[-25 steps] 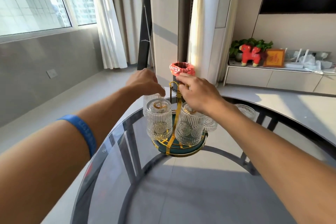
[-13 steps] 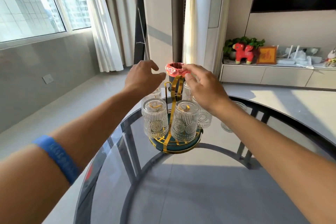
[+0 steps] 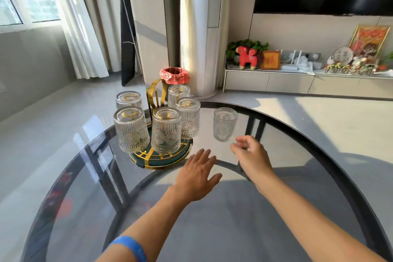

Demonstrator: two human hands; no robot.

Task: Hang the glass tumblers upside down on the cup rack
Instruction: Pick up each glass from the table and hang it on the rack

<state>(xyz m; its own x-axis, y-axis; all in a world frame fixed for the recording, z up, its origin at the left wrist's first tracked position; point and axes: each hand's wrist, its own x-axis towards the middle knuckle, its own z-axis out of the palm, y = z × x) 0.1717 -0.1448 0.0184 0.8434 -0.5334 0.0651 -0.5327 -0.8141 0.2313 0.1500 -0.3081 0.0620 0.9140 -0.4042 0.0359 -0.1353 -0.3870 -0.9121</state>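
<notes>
A gold cup rack (image 3: pixel 154 93) with a dark green round base stands on the glass table (image 3: pixel 234 208). Several ribbed glass tumblers hang upside down on it, the nearest ones at the front left (image 3: pixel 131 130) and front middle (image 3: pixel 166 130). One more tumbler (image 3: pixel 225 124) stands upright on the table to the right of the rack. My left hand (image 3: pixel 196 175) hovers flat and open just in front of the rack's base. My right hand (image 3: pixel 252 155) is just below the upright tumbler, fingers loosely curled and apart, holding nothing.
Beyond the table stands a bin with a red bag (image 3: pixel 174 75) on the floor. A low cabinet (image 3: pixel 297 83) with a red toy horse, frames and clutter runs along the right wall. The table's curved far edge passes just behind the rack.
Both hands have left the top of the rack and dropped toward me. The right hand has moved right, close to the upright tumbler. The view has tilted down.
</notes>
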